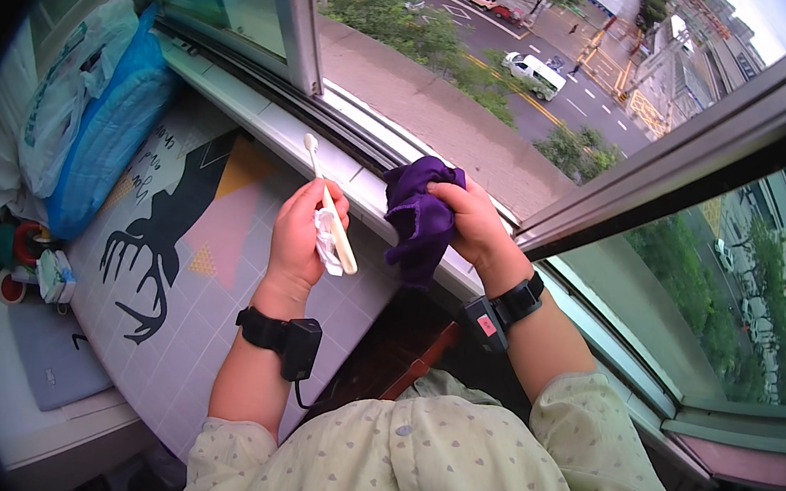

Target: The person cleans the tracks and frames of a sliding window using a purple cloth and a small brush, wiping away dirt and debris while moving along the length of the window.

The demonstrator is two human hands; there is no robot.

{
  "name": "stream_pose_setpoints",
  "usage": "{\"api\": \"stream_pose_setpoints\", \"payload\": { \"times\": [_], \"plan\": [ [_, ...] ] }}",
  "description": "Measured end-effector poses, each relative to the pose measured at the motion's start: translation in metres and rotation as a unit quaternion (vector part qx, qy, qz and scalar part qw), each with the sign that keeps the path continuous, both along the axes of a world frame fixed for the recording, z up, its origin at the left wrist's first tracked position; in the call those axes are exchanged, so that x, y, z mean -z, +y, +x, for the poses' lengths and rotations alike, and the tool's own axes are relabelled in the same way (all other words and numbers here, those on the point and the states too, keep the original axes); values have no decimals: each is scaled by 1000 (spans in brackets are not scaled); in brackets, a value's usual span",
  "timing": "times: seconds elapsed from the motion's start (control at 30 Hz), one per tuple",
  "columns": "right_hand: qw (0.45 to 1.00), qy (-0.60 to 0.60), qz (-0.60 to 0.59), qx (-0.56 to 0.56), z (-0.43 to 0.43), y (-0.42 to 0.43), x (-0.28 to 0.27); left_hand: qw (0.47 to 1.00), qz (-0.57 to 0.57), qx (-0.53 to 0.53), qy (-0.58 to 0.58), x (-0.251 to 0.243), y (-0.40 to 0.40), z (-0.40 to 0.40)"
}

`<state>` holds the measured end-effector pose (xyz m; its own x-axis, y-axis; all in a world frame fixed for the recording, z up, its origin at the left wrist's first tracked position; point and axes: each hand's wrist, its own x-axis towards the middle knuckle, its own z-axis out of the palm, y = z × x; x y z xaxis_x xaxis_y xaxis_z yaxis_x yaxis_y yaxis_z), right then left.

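A pale toothbrush is gripped in my left hand, its head pointing up and away over the white tiled sill. The same hand also holds a crumpled white tissue against the handle. To the right, my right hand pinches a bunched purple cloth, which hangs over the sill's inner edge beside the window track. The two hands are apart. Each wrist wears a black strap with a small box.
The sliding window stands open above a street, between a left pane frame and a right frame. A patterned tabletop lies below the sill. Plastic bags, a tape roll and a grey flat case are at left.
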<state>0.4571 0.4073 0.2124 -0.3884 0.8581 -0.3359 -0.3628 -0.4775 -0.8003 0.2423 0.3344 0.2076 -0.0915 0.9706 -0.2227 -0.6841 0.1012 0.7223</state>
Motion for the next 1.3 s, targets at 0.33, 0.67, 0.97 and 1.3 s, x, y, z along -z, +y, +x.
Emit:
{"api": "stream_pose_setpoints", "payload": {
  "times": [0.33, 0.67, 0.97, 1.3],
  "plan": [
    [930, -93, 355, -4, -78, 34, -15, 997, -33, -51, -49, 33, 5, -11],
    [645, -437, 619, -101, -55, 26, -2, 998, -8, -57, -29, 23, 13, -7],
    [798, -379, 460, -83, 7, -19, -2, 997, 12, 82, -7, 26, 31, 59],
    [623, -561, 545, 9, 31, 1, 6, 754, 141, -136, 627, 43, 75, 46]
  ]
}}
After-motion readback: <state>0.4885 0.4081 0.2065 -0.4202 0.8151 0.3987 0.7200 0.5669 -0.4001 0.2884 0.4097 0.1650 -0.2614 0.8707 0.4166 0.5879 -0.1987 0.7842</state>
